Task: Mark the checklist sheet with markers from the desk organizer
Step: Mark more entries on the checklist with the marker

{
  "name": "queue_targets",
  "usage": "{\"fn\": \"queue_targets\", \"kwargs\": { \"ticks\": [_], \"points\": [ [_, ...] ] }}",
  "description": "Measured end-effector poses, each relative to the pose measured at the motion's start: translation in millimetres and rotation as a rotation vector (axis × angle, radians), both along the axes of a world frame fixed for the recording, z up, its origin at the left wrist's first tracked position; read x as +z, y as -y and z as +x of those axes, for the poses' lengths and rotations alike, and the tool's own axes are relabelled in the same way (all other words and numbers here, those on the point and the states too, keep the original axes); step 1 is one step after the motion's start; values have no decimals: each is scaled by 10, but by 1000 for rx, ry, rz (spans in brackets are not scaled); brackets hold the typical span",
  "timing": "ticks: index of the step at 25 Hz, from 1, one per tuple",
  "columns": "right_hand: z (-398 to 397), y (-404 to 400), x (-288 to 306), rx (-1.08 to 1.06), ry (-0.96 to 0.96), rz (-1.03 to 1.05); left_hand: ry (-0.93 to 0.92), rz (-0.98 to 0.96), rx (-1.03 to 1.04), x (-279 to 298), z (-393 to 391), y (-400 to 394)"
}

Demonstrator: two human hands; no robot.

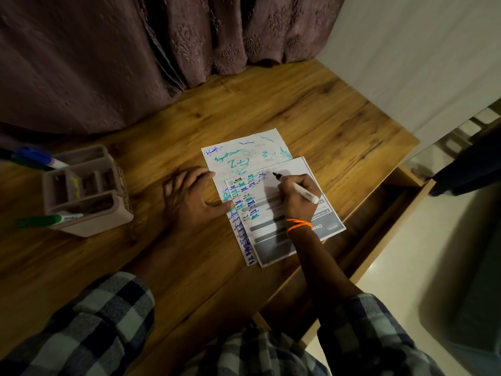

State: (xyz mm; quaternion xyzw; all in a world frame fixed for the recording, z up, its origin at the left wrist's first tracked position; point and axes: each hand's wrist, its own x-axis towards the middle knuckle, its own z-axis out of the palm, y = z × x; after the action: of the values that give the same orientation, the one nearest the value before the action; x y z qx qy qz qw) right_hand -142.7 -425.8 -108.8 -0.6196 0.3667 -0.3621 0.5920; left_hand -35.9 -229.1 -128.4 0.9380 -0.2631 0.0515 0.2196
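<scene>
Right hand [294, 196] fingers closed around black marker [296, 187], tip on checklist [284, 213]. Left hand [189, 198] flat, fingers spread, pinning sheet edge to surface [311, 109]. Organizer [86, 189] far left.

My left hand [189, 198] lies flat, palm down, fingers spread. My right hand [295, 196] is curled in a writing grip, wrist bent, forearm angled inward.
</scene>
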Motion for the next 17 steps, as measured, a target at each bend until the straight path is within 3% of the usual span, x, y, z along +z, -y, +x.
{"fn": "queue_targets", "kwargs": {
  "ticks": [3, 7, 12, 15, 17],
  "points": [
    [-33, 97, 60, -36, 191, 301, -23, -58, -9, 7, 2, -16],
    [-27, 118, 170, -58, 234, 430, -39, -166, 109, 52, -9, -42],
    [-151, 40, 252, -44, 209, 391, -24, -133, 159, 25, -35, -74],
    [-208, -88, 281, 54, 189, 294, -98, -107, 207, 89, -40, -53],
    [-212, -191, 299, 167, 185, 173, -228, -217, 288, 207, -32, -8]
  ]
}}
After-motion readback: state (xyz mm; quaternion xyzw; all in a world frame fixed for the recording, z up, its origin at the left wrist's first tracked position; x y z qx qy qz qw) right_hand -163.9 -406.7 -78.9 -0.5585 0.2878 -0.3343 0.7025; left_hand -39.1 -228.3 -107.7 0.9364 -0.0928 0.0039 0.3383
